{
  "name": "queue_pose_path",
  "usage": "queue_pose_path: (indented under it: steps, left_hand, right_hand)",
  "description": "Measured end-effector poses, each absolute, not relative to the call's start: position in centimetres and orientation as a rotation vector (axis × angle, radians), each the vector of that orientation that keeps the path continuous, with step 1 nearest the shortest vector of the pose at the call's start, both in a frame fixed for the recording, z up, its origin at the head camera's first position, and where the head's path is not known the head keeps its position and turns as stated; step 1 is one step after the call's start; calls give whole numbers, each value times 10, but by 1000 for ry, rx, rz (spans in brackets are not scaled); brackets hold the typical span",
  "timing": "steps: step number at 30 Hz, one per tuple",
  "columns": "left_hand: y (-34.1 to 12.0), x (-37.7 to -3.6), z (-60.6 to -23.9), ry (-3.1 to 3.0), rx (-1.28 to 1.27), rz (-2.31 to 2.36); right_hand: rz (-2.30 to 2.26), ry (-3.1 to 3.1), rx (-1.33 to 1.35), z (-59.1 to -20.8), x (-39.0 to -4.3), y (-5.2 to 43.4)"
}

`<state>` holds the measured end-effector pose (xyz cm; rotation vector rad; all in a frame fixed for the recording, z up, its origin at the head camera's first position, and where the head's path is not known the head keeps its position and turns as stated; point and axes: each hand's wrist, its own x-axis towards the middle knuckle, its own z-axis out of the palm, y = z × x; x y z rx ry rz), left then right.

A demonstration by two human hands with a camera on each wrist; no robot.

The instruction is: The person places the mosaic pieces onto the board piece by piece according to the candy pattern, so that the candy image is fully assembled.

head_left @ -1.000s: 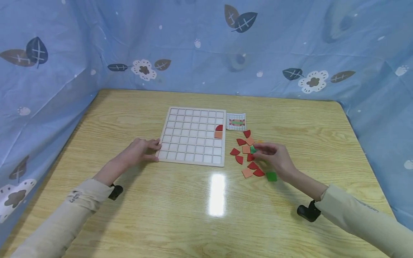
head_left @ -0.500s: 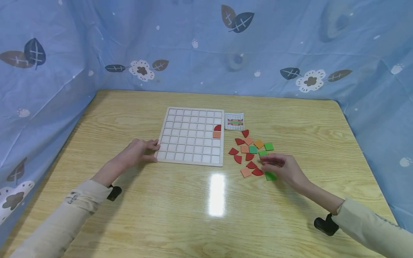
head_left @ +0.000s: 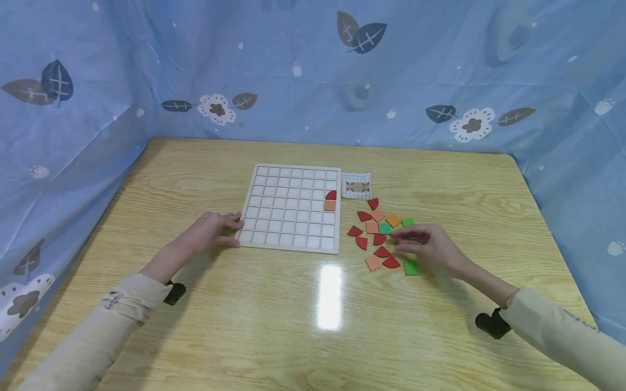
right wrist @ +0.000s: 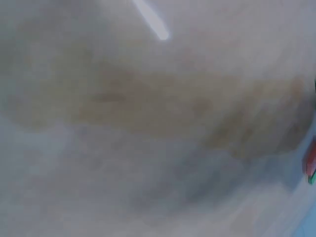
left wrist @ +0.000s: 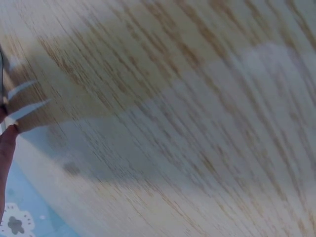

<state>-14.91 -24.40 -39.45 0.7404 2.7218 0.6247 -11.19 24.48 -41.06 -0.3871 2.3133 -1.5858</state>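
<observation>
**Hands at the grid board and the loose tiles**

Your right hand (head_left: pixel 430 245) rests over the loose tiles (head_left: pixel 379 233) on the worktop (head_left: pixel 313 326), fingers loosely extended toward a green square (head_left: pixel 385 228); whether it pinches a tile, you cannot tell. Another green tile (head_left: pixel 411 267) lies just beside that hand, on its near side. Your left hand (head_left: pixel 212 229) lies with relaxed fingers touching the near left corner of the grid board (head_left: pixel 290 207). A red quarter-round (head_left: pixel 332 195) and an orange square (head_left: pixel 330 205) sit in the board's right column. Farther back, a pattern card (head_left: pixel 356 185) lies just beside the board.

One grid board (head_left: pixel 288 209), one pattern card (head_left: pixel 356 185), two hands, seven loose red pieces (head_left: pixel 364 216), three green squares (head_left: pixel 411 267)
</observation>
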Motion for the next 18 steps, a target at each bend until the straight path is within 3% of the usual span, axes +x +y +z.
queue_pose_path:
  steps: [8, 18]
  left_hand:
    - [-242, -149, -396, 2714, 743, 633]
    - [-244, -148, -394, 2719, 712, 635]
  right_hand:
    - [-1543, 2313, -473, -407, -139, 253]
    - [-1446, 2155, -630, -415, -131, 264]
